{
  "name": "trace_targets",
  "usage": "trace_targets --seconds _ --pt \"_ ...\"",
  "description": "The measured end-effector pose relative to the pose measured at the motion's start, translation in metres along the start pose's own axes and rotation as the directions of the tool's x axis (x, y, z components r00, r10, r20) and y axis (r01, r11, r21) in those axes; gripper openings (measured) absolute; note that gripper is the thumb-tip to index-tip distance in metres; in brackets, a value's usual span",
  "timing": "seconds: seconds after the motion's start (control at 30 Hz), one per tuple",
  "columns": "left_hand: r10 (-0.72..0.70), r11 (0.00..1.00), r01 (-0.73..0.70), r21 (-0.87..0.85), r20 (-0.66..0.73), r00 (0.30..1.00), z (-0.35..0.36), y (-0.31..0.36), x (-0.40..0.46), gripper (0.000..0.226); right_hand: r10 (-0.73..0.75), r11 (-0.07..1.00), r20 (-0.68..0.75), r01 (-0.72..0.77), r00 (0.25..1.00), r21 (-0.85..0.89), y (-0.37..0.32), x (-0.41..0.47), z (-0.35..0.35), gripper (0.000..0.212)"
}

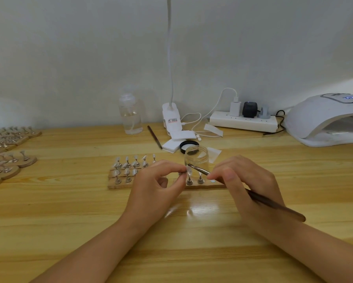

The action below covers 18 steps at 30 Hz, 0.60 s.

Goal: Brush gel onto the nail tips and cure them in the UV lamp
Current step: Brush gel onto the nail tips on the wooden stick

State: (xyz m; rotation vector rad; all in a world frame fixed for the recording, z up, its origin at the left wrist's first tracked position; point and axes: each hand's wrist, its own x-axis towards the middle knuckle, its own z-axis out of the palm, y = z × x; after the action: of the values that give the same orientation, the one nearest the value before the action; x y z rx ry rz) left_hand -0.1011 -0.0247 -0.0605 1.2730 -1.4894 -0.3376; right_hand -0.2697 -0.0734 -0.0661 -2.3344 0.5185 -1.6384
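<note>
Fingertips of the left hand (157, 180) pinch a small clear nail tip on its metal stand (188, 173), raised just above the pale wooden holder strip (204, 185). The right hand (247, 180) grips a slim dark-handled gel brush (273, 204) like a pen, its bristles touching the tip. An open clear glass gel jar (197, 158) stands just behind. The white domed UV lamp (324, 119) sits well apart at the right. Too much gel could run onto the pinching fingers; a slipped pinch could drop the tip, smearing its coat.

left hand (157, 183) pinches nail tip (188, 170) — right hand (246, 181) holds brush (200, 170).
</note>
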Motion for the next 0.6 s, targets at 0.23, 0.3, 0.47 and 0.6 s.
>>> trace_targets --seconds 0.23,0.3,0.47,0.6 --pt "-0.002 1.0 0.002 0.028 -0.001 1.0 0.0006 -0.0036 0.0011 0.028 0.001 0.999 -0.029 0.0 1.0 0.04 0.0021 -0.0033 -0.0017 0.054" --pt "0.002 1.0 -0.002 0.027 0.003 1.0 0.0003 -0.0032 0.0008 0.028 -0.001 1.0 -0.031 0.002 1.0 0.014 0.002 -0.0017 0.0 0.044" --pt "-0.009 1.0 0.009 0.015 0.005 1.0 -0.0002 -0.0026 0.0002 0.032 0.014 1.0 -0.009 -0.014 1.0 0.027 0.0042 -0.004 -0.0007 0.054" --pt "-0.018 1.0 0.018 0.01 0.008 1.0 -0.0002 -0.0029 0.0005 0.03 0.007 1.0 -0.03 -0.006 1.0 0.018 0.0032 -0.0027 -0.0013 0.05"
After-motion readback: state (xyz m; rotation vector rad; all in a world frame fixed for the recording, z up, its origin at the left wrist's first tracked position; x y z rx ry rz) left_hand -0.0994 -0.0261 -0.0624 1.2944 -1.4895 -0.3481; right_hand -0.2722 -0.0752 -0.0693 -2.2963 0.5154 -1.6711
